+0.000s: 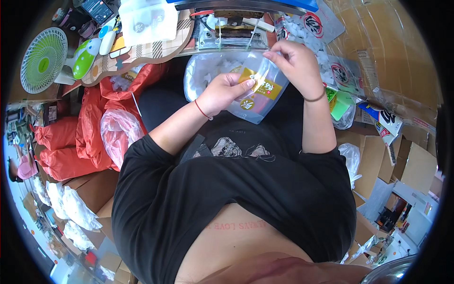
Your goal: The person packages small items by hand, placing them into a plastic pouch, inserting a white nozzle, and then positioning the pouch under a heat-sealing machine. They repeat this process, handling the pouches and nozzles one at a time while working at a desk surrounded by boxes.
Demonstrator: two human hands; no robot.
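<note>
At the far left a small round desk fan with a green centre and white grille [43, 59] stands on the table [28, 92], and just right of it sits a green and white frog-shaped plastic gadget [86, 56]. Below these, a heap of orange-red plastic bags [71, 137] is piled beside the person's lap, with crumpled white bags [71, 208] lying on cardboard further down.

Toward the middle, the left hand [222, 92], a thin red cord round its wrist, pinches the lower left part of a clear plastic pouch with a yellow label [257, 92] between thumb and fingers. The pouch is held above the lap, in front of an open clear bag of small white pieces [203, 71]. Behind that bag stands a heat-sealing device with a metal bar [231, 31].

The right hand [295, 64], a dark band at its wrist, grips the pouch's top right edge with its fingertips closed on it.

Further right lie printed red-and-white plastic packets [321, 26], a green-and-white packet [341, 104], and flattened brown cardboard boxes [416, 161].
</note>
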